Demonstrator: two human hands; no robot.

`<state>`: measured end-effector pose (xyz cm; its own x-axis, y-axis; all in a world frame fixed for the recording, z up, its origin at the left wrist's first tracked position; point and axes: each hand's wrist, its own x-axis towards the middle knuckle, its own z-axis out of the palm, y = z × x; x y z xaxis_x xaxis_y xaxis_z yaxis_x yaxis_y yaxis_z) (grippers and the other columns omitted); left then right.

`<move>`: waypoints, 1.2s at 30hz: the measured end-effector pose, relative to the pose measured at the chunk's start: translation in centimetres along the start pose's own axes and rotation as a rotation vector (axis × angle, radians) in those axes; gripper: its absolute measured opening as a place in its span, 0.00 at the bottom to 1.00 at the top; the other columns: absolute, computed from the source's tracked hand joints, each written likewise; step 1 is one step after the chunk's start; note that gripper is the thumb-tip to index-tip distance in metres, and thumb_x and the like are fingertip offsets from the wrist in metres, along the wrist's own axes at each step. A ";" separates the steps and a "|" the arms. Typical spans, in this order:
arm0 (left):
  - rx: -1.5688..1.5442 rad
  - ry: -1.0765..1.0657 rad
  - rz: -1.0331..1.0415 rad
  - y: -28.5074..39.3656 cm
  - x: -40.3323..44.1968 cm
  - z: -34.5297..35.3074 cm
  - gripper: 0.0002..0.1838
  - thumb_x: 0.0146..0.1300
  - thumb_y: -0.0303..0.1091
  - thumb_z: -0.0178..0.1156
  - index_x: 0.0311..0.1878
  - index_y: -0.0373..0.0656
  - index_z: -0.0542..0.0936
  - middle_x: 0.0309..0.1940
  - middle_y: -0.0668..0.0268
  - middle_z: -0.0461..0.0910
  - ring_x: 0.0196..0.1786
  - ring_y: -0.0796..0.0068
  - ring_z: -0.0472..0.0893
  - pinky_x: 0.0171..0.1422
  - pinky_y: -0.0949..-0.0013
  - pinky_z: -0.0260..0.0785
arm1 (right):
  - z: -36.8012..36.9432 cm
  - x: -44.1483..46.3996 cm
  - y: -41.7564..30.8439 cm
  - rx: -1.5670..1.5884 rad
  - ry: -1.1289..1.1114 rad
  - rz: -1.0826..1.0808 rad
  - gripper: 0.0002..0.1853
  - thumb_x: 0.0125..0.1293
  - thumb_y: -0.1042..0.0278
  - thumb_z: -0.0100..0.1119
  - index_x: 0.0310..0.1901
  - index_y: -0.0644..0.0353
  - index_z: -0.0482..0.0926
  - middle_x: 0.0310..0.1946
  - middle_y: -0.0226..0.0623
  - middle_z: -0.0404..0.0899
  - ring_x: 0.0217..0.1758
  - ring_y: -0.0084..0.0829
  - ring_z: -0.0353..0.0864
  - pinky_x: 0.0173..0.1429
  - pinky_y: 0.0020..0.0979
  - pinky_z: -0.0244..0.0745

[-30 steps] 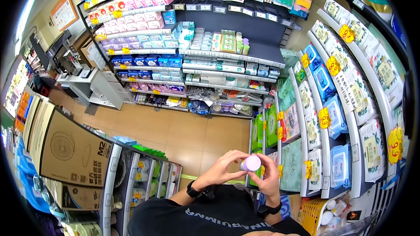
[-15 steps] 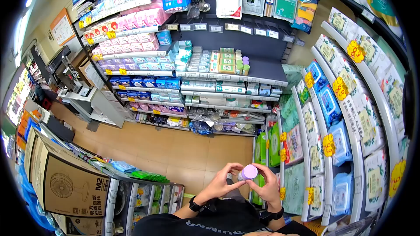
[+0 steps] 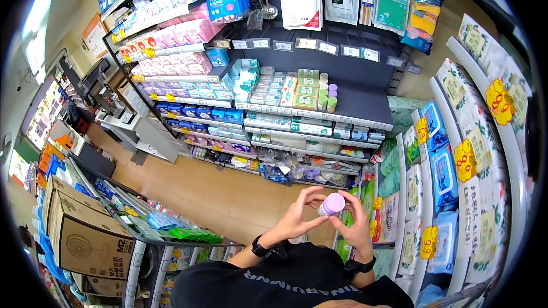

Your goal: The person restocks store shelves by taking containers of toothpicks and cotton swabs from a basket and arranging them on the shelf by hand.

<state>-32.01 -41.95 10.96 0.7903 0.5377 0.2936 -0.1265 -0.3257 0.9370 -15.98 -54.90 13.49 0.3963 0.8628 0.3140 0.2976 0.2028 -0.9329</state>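
Observation:
A small round container with a light purple lid [image 3: 333, 203] is held in front of my chest, its lid turned up toward me. My left hand [image 3: 298, 218] grips it from the left between thumb and fingers. From the right, my right hand [image 3: 357, 225] pinches it the same way. The label on its side is mostly hidden and cannot be read. On the shelf ahead, similar little containers with green lids [image 3: 327, 102] and purple lids [image 3: 333, 89] stand beside stacked green-and-tan boxes [image 3: 306, 91].
Shelves of tissue packs [image 3: 482, 159] and blue wipes packs [image 3: 445, 178] rise close on my right. A fan carton [image 3: 91, 239] sits on a low shelf at left. Tan floor [image 3: 228, 194] runs between the shelves toward a white counter [image 3: 149, 137].
My view has shifted, bringing the far shelf nearer and larger. Both hands and the container sit slightly higher and farther right in view, still holding it the same way.

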 end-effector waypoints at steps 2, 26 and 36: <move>-0.010 0.002 0.002 -0.2 1.5 0.5 0.42 0.62 0.29 0.75 0.74 0.37 0.62 0.62 0.54 0.79 0.61 0.65 0.80 0.64 0.63 0.73 | -1.2 1.1 1.0 0.007 -0.022 0.004 0.34 0.61 0.72 0.75 0.68 0.65 0.72 0.60 0.45 0.80 0.58 0.36 0.85 0.63 0.35 0.79; 0.157 -0.034 0.064 -7.0 19.4 0.5 0.29 0.60 0.31 0.76 0.64 0.41 0.76 0.60 0.57 0.80 0.59 0.60 0.82 0.62 0.62 0.76 | -7.0 14.5 10.2 0.277 0.061 0.173 0.29 0.77 0.69 0.58 0.75 0.63 0.62 0.68 0.46 0.73 0.70 0.37 0.75 0.74 0.37 0.69; 0.169 0.045 0.127 -11.2 31.2 -4.1 0.29 0.62 0.30 0.73 0.66 0.41 0.75 0.60 0.58 0.80 0.60 0.58 0.81 0.60 0.61 0.76 | -8.0 28.7 12.6 -0.084 0.079 -0.002 0.28 0.68 0.74 0.68 0.68 0.66 0.72 0.59 0.46 0.81 0.62 0.35 0.82 0.64 0.36 0.79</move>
<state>-8.44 -18.31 10.40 0.7465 0.5166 0.4193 -0.1187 -0.5168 0.8479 6.09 -31.25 12.18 0.4618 0.8227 0.3315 0.3688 0.1618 -0.9153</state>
